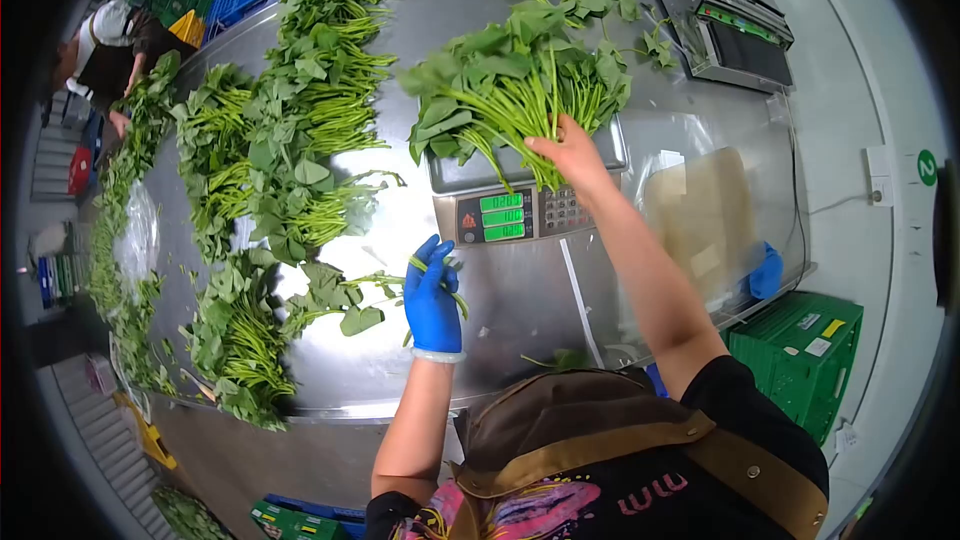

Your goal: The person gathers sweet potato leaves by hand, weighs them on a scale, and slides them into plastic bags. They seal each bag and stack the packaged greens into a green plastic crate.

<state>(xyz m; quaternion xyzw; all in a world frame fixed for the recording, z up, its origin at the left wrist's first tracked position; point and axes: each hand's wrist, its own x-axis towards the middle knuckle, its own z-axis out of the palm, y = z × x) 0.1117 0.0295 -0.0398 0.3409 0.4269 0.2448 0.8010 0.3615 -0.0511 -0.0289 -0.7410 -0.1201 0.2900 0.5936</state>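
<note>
My right hand (574,155), bare, is closed around the stems of a large bunch of leafy greens (515,105). The bunch lies over the metal pan of a digital scale (468,223), its leaves pointing away from me and to the left. Green digits are lit on the scale's display. In front of the scale, my left hand (434,310) wears a blue glove. Its fingers are curled around a few loose stems of the greens (362,292), whose leaves hang out to the left.
Rows of leafy greens (310,130) cover the left of the steel table (520,315). A wrapping machine (735,35) stands at back right, with a tan board (700,210) nearer. Green crates (800,350) stack at right. Another person (115,35) works at far left.
</note>
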